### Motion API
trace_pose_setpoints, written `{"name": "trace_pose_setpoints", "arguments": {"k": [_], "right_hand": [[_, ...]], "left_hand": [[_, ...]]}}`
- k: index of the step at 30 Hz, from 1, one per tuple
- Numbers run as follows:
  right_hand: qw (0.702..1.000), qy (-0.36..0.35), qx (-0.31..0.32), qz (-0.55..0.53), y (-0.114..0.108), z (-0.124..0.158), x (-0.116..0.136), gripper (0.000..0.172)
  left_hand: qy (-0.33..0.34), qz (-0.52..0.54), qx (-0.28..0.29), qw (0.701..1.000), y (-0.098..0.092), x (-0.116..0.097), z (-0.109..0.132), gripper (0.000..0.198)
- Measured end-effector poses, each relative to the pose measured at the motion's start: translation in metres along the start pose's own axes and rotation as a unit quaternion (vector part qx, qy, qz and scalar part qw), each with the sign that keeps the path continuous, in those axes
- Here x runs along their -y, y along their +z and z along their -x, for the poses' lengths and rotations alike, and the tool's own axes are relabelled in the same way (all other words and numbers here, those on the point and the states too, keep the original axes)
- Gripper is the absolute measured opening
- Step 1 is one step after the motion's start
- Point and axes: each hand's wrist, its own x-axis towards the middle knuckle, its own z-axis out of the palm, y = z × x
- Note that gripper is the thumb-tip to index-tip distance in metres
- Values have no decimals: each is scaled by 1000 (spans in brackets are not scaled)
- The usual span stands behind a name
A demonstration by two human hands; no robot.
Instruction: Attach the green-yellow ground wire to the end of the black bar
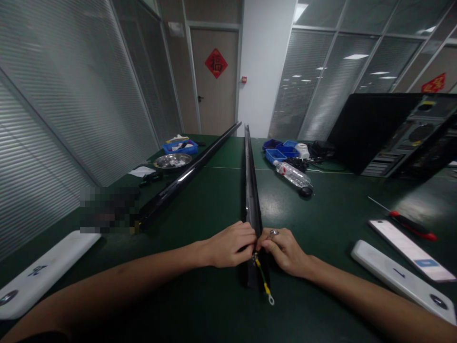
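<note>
A long black channel-shaped rail (253, 202) runs away from me down the middle of the green table. At its near end my left hand (233, 245) is closed, with its fingertips pressed together at the rail. My right hand (286, 251), wearing a ring, is pinched at the same spot from the other side. The fingers of both hands meet and hide what lies between them. Just below the fingertips, a short yellow-green wire (264, 277) hangs out over the rail's end, tipped with a metal ring terminal (271, 300).
A second black rail (178, 180) lies slanting at left. Beyond it are a metal dish (173, 161) and a blue tray (189, 148). On the right are a plastic bottle (293, 175), blue bins (276, 155), a screwdriver (410, 224), a phone (410, 247) and a white device (402, 276).
</note>
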Motion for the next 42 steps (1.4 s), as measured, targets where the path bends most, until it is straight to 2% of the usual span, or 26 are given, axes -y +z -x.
{"name": "trace_pose_setpoints", "arguments": {"k": [14,22,37,42], "right_hand": [[1000,3,2,-21,0,-1,0,40],[1000,12,5,1,1,0,3,37],[997,-12,-13,71,3,3,6,30],[996,11,-38,82,8,4,11,26]], "left_hand": [[6,6,5,1000,-2,-1,0,11],[1,17,4,1000,-2,0,0,8],[-10,87,-1,996,-4,2,-2,9],[-9,85,-2,996,-3,2,-2,7]]}}
